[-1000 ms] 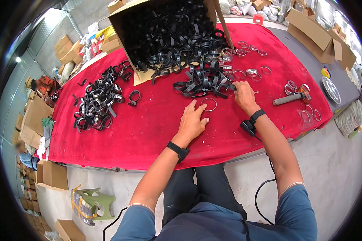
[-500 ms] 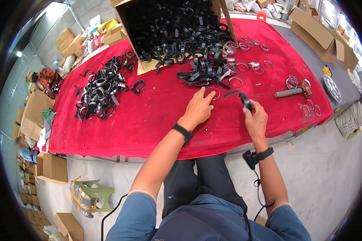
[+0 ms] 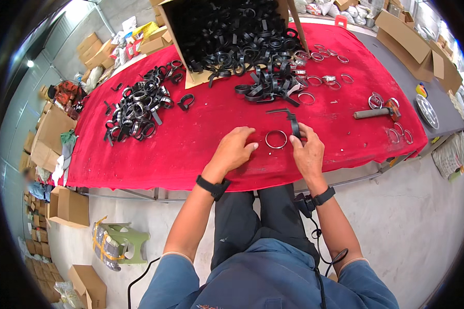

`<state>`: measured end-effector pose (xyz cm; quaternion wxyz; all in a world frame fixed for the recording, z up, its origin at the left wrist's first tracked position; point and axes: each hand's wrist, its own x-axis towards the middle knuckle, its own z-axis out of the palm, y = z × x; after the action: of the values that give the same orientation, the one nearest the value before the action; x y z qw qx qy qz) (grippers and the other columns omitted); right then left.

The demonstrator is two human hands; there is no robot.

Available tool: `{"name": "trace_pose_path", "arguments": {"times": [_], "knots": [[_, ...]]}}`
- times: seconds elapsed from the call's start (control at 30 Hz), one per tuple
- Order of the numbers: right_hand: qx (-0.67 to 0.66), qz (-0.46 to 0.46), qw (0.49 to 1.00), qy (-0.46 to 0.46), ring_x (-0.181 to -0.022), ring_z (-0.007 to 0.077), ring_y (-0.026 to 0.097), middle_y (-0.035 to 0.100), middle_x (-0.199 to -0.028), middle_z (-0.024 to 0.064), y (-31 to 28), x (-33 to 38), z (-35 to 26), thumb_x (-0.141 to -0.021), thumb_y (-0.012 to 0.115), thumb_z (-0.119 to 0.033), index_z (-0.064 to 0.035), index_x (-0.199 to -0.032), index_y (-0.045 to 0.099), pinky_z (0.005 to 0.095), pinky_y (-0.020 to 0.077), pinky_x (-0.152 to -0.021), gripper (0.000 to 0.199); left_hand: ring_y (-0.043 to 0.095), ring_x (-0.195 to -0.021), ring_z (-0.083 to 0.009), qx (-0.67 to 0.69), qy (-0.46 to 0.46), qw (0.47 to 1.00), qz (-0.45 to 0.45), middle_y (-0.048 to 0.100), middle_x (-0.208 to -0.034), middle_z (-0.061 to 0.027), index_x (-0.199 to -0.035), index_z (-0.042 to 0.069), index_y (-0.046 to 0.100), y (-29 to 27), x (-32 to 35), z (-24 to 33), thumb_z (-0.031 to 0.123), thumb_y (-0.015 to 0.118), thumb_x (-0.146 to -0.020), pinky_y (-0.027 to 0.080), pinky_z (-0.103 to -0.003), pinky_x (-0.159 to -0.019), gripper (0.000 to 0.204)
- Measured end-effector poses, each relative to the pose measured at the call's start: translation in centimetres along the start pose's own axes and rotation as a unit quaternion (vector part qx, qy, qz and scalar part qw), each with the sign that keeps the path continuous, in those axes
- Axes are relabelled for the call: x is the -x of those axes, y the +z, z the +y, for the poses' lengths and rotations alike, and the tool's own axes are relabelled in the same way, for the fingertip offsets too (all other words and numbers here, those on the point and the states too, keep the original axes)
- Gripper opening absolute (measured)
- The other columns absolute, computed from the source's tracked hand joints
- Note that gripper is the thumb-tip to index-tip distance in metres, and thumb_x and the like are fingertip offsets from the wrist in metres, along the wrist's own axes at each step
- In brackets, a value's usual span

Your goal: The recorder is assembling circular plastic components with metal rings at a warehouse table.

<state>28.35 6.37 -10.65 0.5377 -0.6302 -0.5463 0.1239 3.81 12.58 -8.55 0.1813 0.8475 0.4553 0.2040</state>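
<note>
Progress: judging by the finished pile (image 3: 136,109) lying at ten o'clock, many are done; the tipped box (image 3: 232,36) at twelve is holding far more.
Right hand (image 3: 308,154): fingers are pinching a black strap (image 3: 293,122).
Left hand (image 3: 235,151): fingers are lying loosely spread, empty, fingertips nearing the metal ring (image 3: 276,139) on the red cloth (image 3: 201,139).

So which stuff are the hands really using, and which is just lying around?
In use:
- metal ring, on the red cloth between both hands
- black clamp strip, held by the right hand
- left hand, beside the ring

Lying about:
- hammer
- pile of black clamps
- cardboard boxes
</note>
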Motion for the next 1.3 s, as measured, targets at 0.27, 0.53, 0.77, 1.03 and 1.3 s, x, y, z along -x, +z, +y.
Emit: {"name": "trace_pose_path", "arguments": {"times": [0.27, 0.53, 0.77, 1.03, 1.3], "knots": [[-0.189, -0.116, 0.975, -0.013, -0.102, 0.0318, 0.076, 0.075, -0.112, 0.021, 4.8, 5.0, -7.7, -0.09, 0.077, -0.003, -0.0001, -0.135, 0.068, 0.0392, 0.0614, -0.085, 0.046, 0.053, -0.146, -0.0353, 0.577, -0.039, 0.815, 0.025, 0.045, -0.161, -0.0297, -0.167, -0.007, 0.024, -0.1, 5.4, 1.8, 0.031, 0.083, -0.098, 0.05, -0.045, -0.118, 0.097], [-0.189, -0.272, 0.941, -0.069, -0.102, 0.0276, 0.076, 0.075, -0.116, 0.0197, 4.1, 5.5, -9.7, -0.087, 0.081, -0.004, -0.0001, -0.139, 0.068, 0.037, 0.0628, -0.083, 0.054, 0.062, -0.138, -0.0288, 0.696, -0.08, 0.711, 0.065, 0.057, -0.152, -0.0198, -0.163, 0.003, 0.035, -0.3, 9.7, -0.4, 0.029, 0.068, -0.109, 0.056, -0.046, -0.109, 0.069], [0.179, -0.199, 0.932, -0.244, -0.126, 0.0402, 0.065, 0.069, -0.137, 0.0228, 4.5, -3.6, -1.8, -0.084, 0.087, -0.016, -0.0012, -0.138, 0.067, 0.0455, 0.0539, -0.108, 0.059, 0.063, -0.133, -0.0512, 0.812, -0.007, 0.583, 0.033, 0.049, -0.158, -0.0343, -0.171, 0.007, 0.022, -3.2, 12.2, -1.5, 0.041, 0.064, -0.106, 0.055, -0.055, -0.11, 0.085], [0.181, -0.315, 0.906, -0.216, -0.129, 0.0378, 0.064, 0.067, -0.143, 0.0207, 4.1, -4.5, 1.0, -0.088, 0.087, -0.025, -0.0012, -0.144, 0.063, 0.0452, 0.0522, -0.111, 0.065, 0.063, -0.132, -0.0516, 0.81, 0.003, 0.587, 0.008, 0.051, -0.153, -0.036, -0.169, 0.001, 0.025, -4.0, 13.3, -1.9, 0.041, 0.062, -0.105, 0.057, -0.055, -0.107, 0.084], [-0.633, -0.387, 0.617, 0.261, -0.137, 0.0409, 0.062, 0.054, -0.155, 0.0301, 0.9, -0.2, -5.7, -0.114, 0.042, -0.057, -0.0047, -0.163, 0.039, 0.0461, 0.0597, -0.099, 0.071, 0.067, -0.127, -0.0514, 0.783, -0.024, 0.621, 0.026, 0.053, -0.152, -0.0351, -0.166, -0.004, 0.027, -4.1, 13.3, -1.0, 0.041, 0.072, -0.099, 0.06, -0.054, -0.103, 0.092]]}}
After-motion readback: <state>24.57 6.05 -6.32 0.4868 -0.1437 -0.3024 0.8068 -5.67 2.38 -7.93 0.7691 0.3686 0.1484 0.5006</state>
